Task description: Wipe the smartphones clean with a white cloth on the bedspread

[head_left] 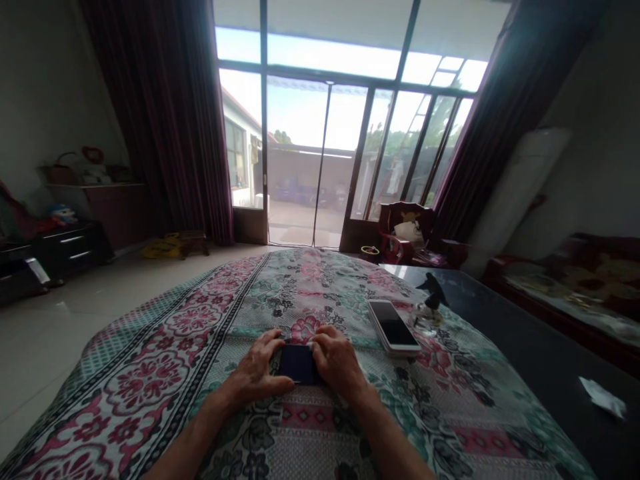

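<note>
A flat dark blue rectangular object (297, 364), perhaps a phone or tablet, lies on the patterned cloth in front of me. My left hand (261, 368) holds its left side, thumb along the near edge and fingers toward the far edge. Over its right side, my right hand (338, 360) has its fingers bent and closed, with a small whitish bit showing at the fingertips; what that is cannot be made out. To the right rests a white-framed phone (393, 327) with a dark screen. Beside it is a clear spray bottle (428, 313) with a black trigger head.
The flowered tablecloth (165, 373) covers the surface under my hands. A dark glossy tabletop (520, 340) on the right carries a crumpled white wrapper (603, 397). Beyond stand a wooden armchair (407, 230), a glazed door and dark curtains (165, 120). A low dark cabinet (75, 247) is at left.
</note>
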The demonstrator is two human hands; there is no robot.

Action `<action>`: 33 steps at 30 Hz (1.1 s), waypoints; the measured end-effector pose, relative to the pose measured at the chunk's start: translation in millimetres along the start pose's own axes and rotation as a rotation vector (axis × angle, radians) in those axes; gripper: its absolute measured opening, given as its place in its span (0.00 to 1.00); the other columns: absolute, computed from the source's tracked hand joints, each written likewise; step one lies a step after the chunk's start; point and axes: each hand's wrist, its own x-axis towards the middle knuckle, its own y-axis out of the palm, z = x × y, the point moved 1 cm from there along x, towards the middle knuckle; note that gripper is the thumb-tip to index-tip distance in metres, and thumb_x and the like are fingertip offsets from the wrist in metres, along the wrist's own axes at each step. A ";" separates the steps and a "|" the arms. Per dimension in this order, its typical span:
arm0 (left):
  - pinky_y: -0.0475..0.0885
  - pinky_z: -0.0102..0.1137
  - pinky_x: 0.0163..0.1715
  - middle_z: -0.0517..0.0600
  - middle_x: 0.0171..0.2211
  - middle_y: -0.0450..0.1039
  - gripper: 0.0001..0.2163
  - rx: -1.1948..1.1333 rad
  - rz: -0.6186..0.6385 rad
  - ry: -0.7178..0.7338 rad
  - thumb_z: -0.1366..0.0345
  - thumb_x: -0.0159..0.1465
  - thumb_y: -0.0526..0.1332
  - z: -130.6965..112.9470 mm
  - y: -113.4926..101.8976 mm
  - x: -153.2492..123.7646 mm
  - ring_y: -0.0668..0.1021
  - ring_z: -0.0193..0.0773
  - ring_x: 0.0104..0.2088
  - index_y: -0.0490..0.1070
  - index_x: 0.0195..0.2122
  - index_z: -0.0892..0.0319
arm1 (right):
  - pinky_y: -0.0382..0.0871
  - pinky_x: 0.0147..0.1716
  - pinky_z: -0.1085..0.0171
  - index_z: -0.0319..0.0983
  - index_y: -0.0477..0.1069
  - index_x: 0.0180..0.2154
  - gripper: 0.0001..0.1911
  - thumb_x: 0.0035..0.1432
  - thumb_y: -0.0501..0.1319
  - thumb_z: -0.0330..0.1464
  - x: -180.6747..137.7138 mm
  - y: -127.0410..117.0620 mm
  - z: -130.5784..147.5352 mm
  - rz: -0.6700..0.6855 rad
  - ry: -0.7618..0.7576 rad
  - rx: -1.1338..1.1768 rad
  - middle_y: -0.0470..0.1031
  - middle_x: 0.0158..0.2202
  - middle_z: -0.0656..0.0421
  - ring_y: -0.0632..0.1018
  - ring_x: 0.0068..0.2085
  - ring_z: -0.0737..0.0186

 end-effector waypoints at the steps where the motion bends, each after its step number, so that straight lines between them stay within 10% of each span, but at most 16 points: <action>1: 0.59 0.44 0.60 0.61 0.61 0.59 0.29 -0.003 0.003 -0.001 0.59 0.46 0.70 -0.2 -0.7 -0.4 0.61 0.54 0.62 0.69 0.50 0.61 | 0.61 0.49 0.68 0.40 0.75 0.33 0.11 0.59 0.54 0.27 -0.8 -0.1 -0.4 0.004 0.000 -0.002 0.72 0.43 0.56 0.72 0.45 0.63; 33: 0.59 0.42 0.60 0.58 0.60 0.61 0.31 -0.042 0.021 -0.009 0.64 0.42 0.70 6.8 -1.0 4.0 0.63 0.53 0.61 0.71 0.50 0.60 | 0.61 0.42 0.66 0.40 0.76 0.33 0.09 0.58 0.57 0.29 22.0 44.9 34.0 0.095 0.087 -0.069 0.73 0.36 0.56 0.71 0.41 0.61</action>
